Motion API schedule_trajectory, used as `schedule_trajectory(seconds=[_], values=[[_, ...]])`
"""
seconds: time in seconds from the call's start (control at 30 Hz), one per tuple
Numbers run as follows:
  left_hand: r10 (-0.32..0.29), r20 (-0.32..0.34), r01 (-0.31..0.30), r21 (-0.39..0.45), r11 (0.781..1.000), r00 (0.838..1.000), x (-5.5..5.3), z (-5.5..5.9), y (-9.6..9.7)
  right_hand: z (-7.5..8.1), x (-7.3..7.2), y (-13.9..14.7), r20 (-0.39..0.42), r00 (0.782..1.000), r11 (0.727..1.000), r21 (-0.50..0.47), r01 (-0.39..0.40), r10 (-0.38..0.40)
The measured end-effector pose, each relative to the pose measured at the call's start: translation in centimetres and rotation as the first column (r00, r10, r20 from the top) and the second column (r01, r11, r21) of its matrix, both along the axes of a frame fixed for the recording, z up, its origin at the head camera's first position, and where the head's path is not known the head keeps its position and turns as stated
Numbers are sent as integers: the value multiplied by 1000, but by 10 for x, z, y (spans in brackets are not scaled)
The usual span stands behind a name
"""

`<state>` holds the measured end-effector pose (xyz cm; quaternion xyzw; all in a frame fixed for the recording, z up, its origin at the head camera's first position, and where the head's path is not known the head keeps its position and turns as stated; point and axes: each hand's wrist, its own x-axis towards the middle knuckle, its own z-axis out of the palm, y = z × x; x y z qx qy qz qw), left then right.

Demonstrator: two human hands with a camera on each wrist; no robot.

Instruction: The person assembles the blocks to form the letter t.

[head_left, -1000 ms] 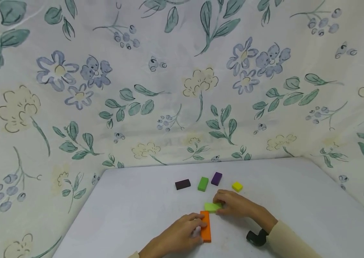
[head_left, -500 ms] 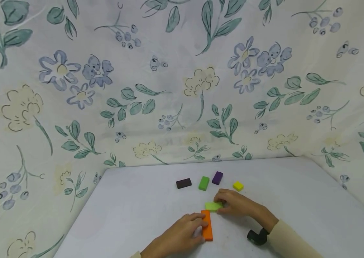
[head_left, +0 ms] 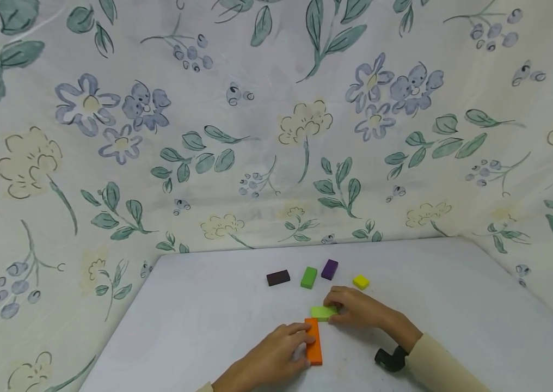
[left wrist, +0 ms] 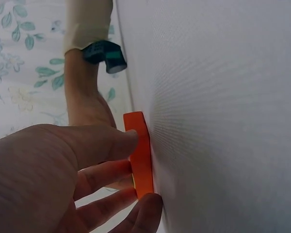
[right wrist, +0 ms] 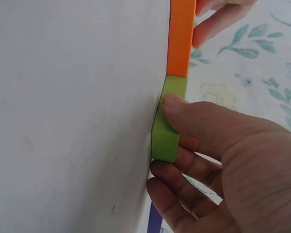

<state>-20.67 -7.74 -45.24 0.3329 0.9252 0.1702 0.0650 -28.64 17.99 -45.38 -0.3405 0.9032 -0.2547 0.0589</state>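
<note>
A long orange block (head_left: pixel 314 349) lies flat on the white table, one end pointing away from the person. My left hand (head_left: pixel 276 355) holds it from the left, thumb near the close end and fingertips along its far part. The left wrist view shows the orange block (left wrist: pixel 141 155) between thumb and fingers. Against its far end lies a shorter light green block (head_left: pixel 321 313), set crosswise. My right hand (head_left: pixel 358 310) pinches its right end. In the right wrist view the thumb rests on the light green block (right wrist: pixel 166 145), fingers behind it, and its other end meets the orange block (right wrist: pixel 180 43).
Farther back on the table (head_left: pixel 198 316) lie a dark brown block (head_left: pixel 278 278), a green block (head_left: pixel 308 277), a purple block (head_left: pixel 329 269) and a small yellow block (head_left: pixel 361 282). A black device (head_left: pixel 390 359) sits at the right wrist. Flowered cloth (head_left: pixel 266 136) hangs behind the table.
</note>
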Motion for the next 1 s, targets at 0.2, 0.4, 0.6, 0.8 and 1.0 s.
schedule_trajectory(seconds=[0.2,0.4,0.6,0.8,1.0], values=[[5,16,-5,0,1000,1000,-1,0,0,2,1,-2,-3,1000,1000,2,8,-8],[-3,8,3,11,1000,1000,0,0,-2,2,1,-2,-1,1000,1000,3,7,-7],[-8,2,8,13,1000,1000,1,1,-1,-2,-2,0,0,1000,1000,5,3,-3],[5,10,-5,9,1000,1000,0,-2,0,-4,-4,1,17,1000,1000,2,7,-7],[24,2,-24,18,1000,1000,-1,-4,0,-4,-3,0,30,999,1000,7,24,-24]])
